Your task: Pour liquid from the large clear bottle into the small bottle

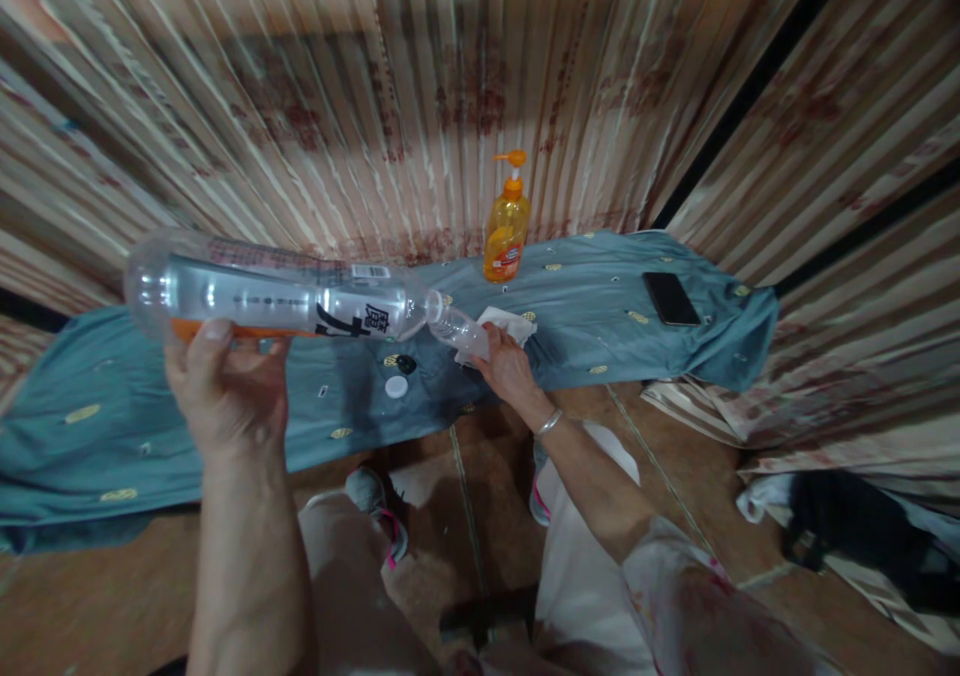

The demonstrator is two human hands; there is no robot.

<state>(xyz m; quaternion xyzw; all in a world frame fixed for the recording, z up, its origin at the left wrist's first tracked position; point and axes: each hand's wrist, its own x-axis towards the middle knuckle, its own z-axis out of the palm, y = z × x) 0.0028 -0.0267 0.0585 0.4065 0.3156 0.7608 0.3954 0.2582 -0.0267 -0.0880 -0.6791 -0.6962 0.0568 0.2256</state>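
Observation:
My left hand [229,381] is wrapped round a large clear plastic bottle [285,291] with a silver and orange label, held almost level with its neck to the right. A small clear plastic bottle [457,331] meets that neck mouth to mouth, sloping down to the right. My right hand [506,361] grips the small bottle near its lower end. Beside these fingers is a white tissue [517,326], partly hidden; I cannot tell whether the hand holds it too. On the cloth below lie a white cap [396,387] and a small black cap [406,364].
An orange pump bottle [507,231] stands at the back of the narrow surface under a blue-green cloth [585,326]. A black phone [671,298] lies at the right end. Behind hangs a striped curtain [450,86]. Dark items [862,536] lie at the lower right.

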